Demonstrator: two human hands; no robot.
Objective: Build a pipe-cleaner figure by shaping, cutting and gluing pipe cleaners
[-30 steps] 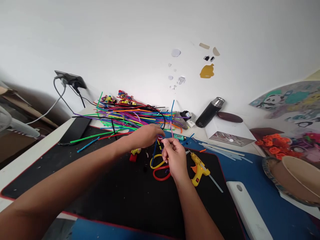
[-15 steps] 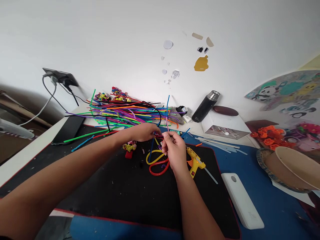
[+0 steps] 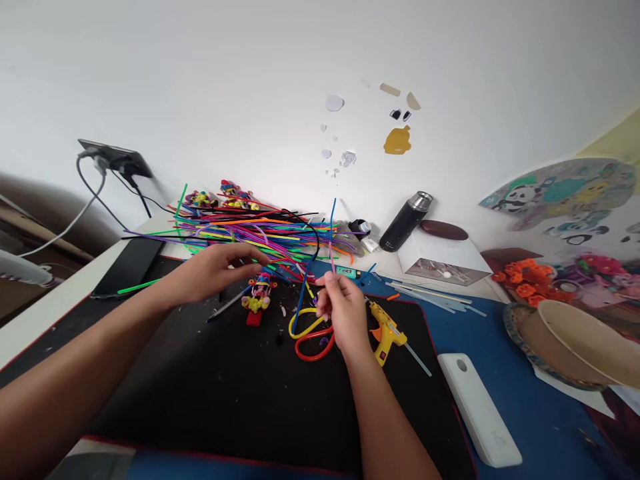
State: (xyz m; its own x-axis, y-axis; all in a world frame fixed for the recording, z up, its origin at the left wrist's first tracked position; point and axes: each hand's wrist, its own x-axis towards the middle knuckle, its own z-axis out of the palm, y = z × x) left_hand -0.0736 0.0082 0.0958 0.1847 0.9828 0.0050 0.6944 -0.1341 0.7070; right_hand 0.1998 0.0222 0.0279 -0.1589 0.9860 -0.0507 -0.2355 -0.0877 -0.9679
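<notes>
My right hand (image 3: pixel 343 303) is closed in a pinch around a thin pipe cleaner (image 3: pixel 331 230), which stands upright, pink near the fingers and blue at its tip. My left hand (image 3: pixel 220 270) holds nothing; its thumb and fingers are apart, above the mat just left of a small doll-like figure (image 3: pixel 257 303) with a yellow body and red base. Below the right hand lie scissors with red and yellow looped handles (image 3: pixel 310 359), their blades hidden. A pen (image 3: pixel 227 308) lies under my left hand.
A heap of colourful pipe cleaners (image 3: pixel 250 230) lies along the wall. Right of my right hand is a yellow glue gun (image 3: pixel 387 333). Farther right are a black flask (image 3: pixel 406 221), glue sticks (image 3: pixel 435 296), a white power bank (image 3: pixel 480 408) and a bowl (image 3: pixel 585 343).
My left hand has moved left, away from my right hand, and its fingers have spread. The right hand still holds the pipe cleaner. The small figure and the pen now show more fully.
</notes>
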